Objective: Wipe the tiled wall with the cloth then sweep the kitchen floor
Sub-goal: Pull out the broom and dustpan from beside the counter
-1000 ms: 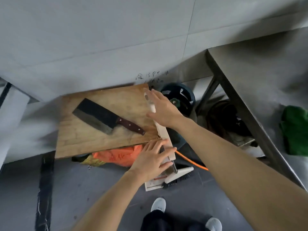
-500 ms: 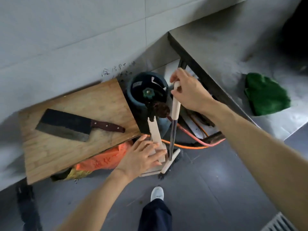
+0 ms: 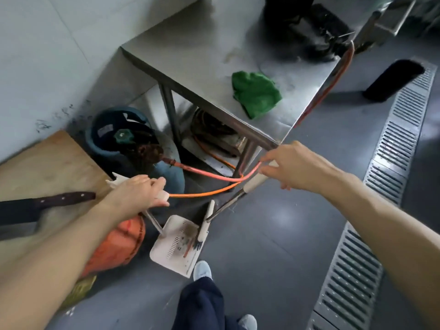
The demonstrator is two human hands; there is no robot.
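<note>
Head view. L hand grasps the cream grip of the dustpan handle, fingers curled round it. The metal shaft runs down from the hand to the dustpan, which sits low, just in front of the person's shoe. Pan contents: dark smears and a few small reddish bits on the ribbed tray; exact debris can't be told.

R hand grasps the cream grip of the broom, thumb and fingers closed round its top. Shaft slants down-left; the broom head lies at the pan's right edge, bristles touching the tray.

Green cloth lies crumpled on the steel table, near its front edge, well apart from both hands. Tiled wall stands at left, behind the table.

Other items: blue gas cylinder beside the table leg, orange hose running from its valve past the R hand. Wooden board at left carries a cleaver. Orange bag under the board; contents not visible. Floor drain grate at right.
</note>
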